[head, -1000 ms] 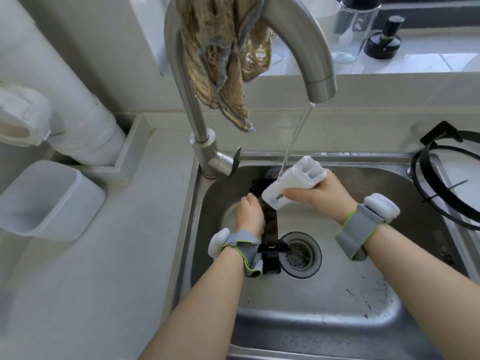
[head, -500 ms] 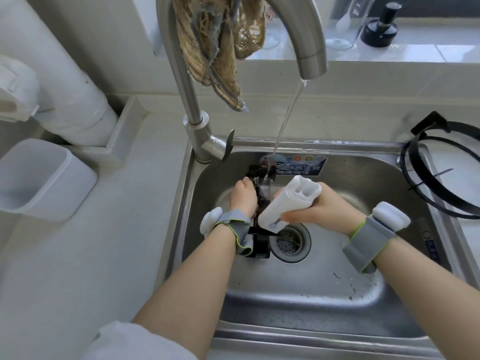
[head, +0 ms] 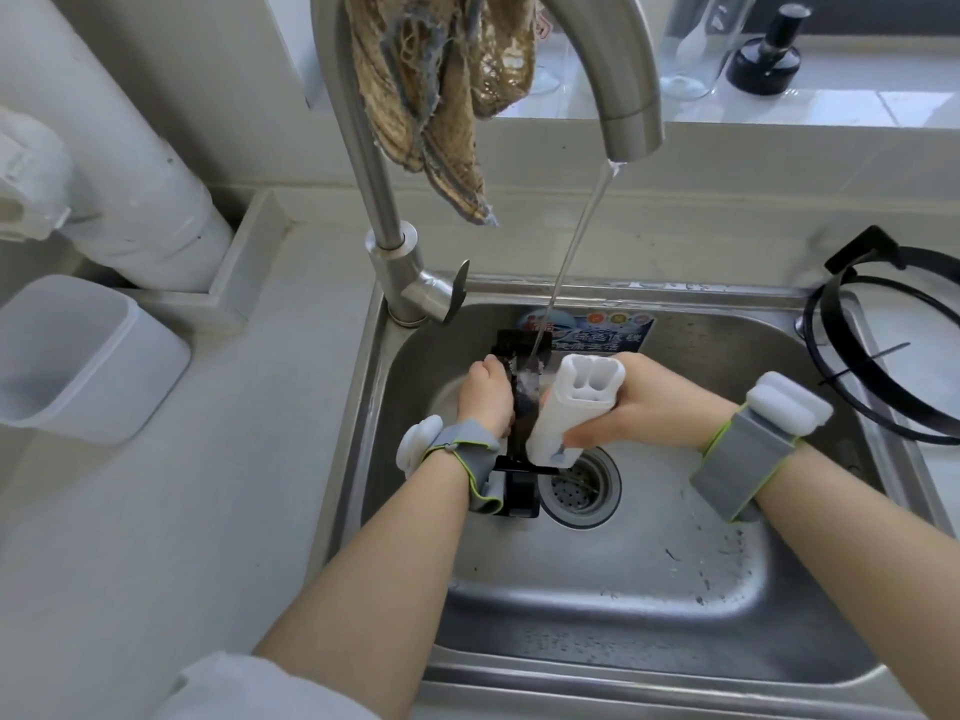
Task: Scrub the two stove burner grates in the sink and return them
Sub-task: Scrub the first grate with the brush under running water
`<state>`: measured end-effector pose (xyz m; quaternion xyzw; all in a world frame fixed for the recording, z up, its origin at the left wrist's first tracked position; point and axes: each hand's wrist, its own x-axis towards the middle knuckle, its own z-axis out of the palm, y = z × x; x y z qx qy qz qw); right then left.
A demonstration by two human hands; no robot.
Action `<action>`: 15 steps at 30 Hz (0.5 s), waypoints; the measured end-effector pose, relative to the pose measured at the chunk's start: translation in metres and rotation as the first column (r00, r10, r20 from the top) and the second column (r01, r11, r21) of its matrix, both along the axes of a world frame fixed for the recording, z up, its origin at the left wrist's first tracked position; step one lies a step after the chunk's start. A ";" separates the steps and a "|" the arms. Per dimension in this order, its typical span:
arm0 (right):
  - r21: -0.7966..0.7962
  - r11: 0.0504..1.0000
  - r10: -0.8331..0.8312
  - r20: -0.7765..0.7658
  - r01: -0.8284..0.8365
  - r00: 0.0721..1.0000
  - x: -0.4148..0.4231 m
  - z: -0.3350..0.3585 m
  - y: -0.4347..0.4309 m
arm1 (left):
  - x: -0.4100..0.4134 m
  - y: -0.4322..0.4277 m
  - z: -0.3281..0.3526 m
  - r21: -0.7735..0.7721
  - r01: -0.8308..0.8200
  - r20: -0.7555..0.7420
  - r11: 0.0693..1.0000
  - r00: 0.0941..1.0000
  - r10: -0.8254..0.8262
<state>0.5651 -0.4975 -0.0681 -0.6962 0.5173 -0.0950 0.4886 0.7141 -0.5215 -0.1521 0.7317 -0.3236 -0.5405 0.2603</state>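
steel sink [head: 623, 589], black grate [head: 511, 345] under tap water [head: 582, 226]

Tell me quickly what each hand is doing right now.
Left hand: closed, gripping the black grate.
Right hand: closed, gripping the white scrubber.

The grate [head: 511, 344] under the water is seen as black, as is the second grate [head: 863, 250]. The brush [head: 566, 418] is white. The wristband [head: 737, 459] is grey, edged lime green. The cloth [head: 441, 96] is woven brown, trimmed blue-grey.
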 end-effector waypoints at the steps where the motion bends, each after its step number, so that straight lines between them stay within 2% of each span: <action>1: 0.016 1.000 -0.012 0.007 0.012 1.000 -0.004 0.001 0.000 | -0.002 0.001 0.001 -0.005 0.003 0.005 1.000 1.000 -0.003; 8: -0.020 0.984 -0.174 0.146 0.179 0.974 0.009 -0.007 0.006 | 0.002 -0.003 -0.004 -0.008 0.065 0.087 0.998 0.994 -0.065; 12: -0.043 0.941 -0.319 0.223 0.336 0.921 -0.001 -0.008 -0.012 | -0.002 0.001 -0.001 -0.045 0.053 0.072 0.998 0.996 -0.049; 15: -0.047 0.907 -0.397 0.229 0.418 0.889 -0.003 -0.013 -0.035 | -0.006 0.002 -0.005 -0.042 -0.004 0.004 0.999 1.000 0.004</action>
